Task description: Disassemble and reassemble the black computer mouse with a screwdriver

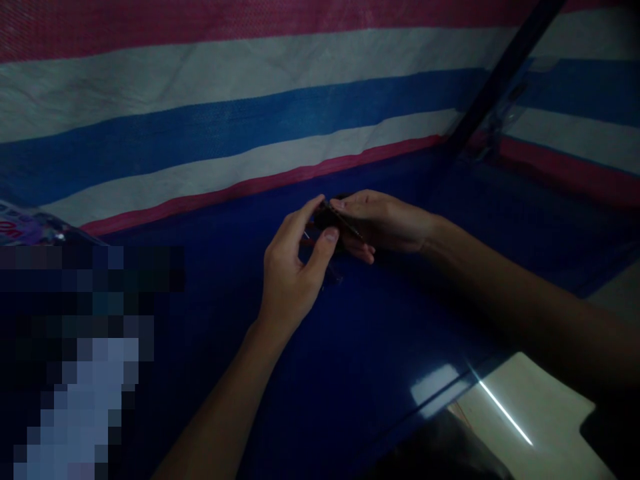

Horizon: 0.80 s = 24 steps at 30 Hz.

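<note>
Near the middle of the view, both hands meet around a small dark object [327, 217] held above the blue surface [310, 373]. My left hand [295, 260] grips its left side, with the thumb in front and the fingers behind. From the other side my right hand [385, 220] pinches it, thumb on top and fingers curled below. A thin dark edge, possibly a chain or strip, slants down to the right between the hands. The light is too dim to tell what the object is. Some small dark bits [334, 275] show just below the hands.
A red, white and blue striped sheet [225, 113] hangs behind the surface. A dark pole [505, 73] slants at the back right. Shiny plastic packaging [30, 227] lies at the left edge, above a pixelated area. Pale floor [530, 413] shows beyond the front edge.
</note>
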Motion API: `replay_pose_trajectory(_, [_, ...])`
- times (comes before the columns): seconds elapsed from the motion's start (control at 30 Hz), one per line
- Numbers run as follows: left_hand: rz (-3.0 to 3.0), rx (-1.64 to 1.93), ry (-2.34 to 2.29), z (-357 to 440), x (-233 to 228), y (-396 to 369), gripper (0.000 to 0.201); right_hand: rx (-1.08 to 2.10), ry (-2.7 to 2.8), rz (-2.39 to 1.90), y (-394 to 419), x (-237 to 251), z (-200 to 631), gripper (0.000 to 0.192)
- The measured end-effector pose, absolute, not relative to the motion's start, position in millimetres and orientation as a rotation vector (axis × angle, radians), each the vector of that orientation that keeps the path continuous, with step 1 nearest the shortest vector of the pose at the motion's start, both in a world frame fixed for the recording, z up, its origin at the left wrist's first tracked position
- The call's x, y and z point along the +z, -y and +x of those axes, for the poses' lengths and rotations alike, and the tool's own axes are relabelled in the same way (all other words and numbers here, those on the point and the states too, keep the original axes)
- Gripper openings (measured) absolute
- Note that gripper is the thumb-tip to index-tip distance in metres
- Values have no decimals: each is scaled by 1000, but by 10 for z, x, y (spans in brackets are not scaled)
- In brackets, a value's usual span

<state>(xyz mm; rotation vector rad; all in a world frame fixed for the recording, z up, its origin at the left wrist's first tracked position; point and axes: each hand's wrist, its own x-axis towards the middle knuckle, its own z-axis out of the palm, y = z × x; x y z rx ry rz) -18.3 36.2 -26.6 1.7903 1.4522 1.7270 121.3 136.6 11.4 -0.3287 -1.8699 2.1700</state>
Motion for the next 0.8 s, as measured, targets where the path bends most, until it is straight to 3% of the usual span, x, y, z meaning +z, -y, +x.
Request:
replay_pose_trajectory(0.2, [1711, 1757, -1567, -176, -248, -351, 25, 2080, 1981, -479, -1346, 104, 1175, 32])
replay_pose_trajectory(0.37, [1554, 1781, -1657, -165, -250, -370, 29, 1665, 1936, -578, -1325, 118, 1135, 13])
replay_pose_trajectory(0.63, [1403, 1796, -1639, -158, -246, -378, 32, 1293, 2081, -433, -1236, 102, 1137, 24])
replay_pose_trajectory(0.8, [1239, 1844, -1365, -174, -222, -409, 28, 1400, 1958, -449, -1296, 107, 1141, 19])
